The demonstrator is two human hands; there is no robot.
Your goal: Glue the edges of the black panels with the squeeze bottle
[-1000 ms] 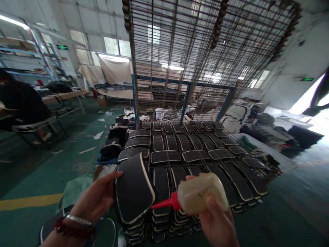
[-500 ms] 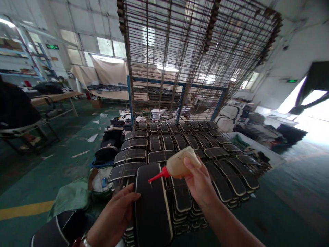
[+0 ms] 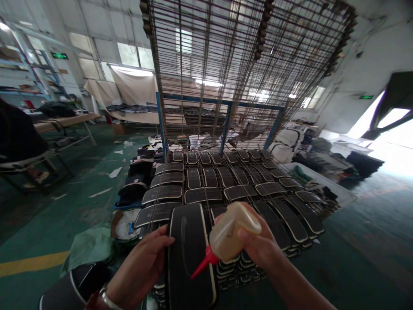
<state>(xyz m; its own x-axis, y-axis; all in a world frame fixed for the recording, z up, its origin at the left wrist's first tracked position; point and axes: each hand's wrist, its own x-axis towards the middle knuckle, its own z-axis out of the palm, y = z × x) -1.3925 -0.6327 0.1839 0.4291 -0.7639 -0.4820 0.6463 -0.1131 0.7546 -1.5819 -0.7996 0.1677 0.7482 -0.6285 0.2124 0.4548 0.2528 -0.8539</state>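
Observation:
My left hand [image 3: 146, 262] is closed on the left edge of a long black panel with pale piping [image 3: 190, 254], thumb on top and the other fingers mostly hidden below. In my right hand [image 3: 261, 241] is a translucent squeeze bottle of yellowish glue [image 3: 227, 234], its side dented by my grip. The bottle's red nozzle [image 3: 204, 263] points down and left, its tip at the lower middle of the panel. A thin shiny curved line [image 3: 184, 241] of liquid runs along the panel's surface from near the top toward the tip.
Rows of similar black panels [image 3: 203, 195] lie stacked on a wire rack, whose upper shelves [image 3: 226, 51] tilt up behind. At left are a green cloth [image 3: 90, 247], a black piped piece [image 3: 69, 288] and a seated person [image 3: 19, 133]. A white bin [image 3: 342, 196] stands right.
My right hand has brought the bottle down and tilted it more steeply. The nozzle tip moved from the panel's upper part to lower, leaving a shiny line. My left hand stays at the edge.

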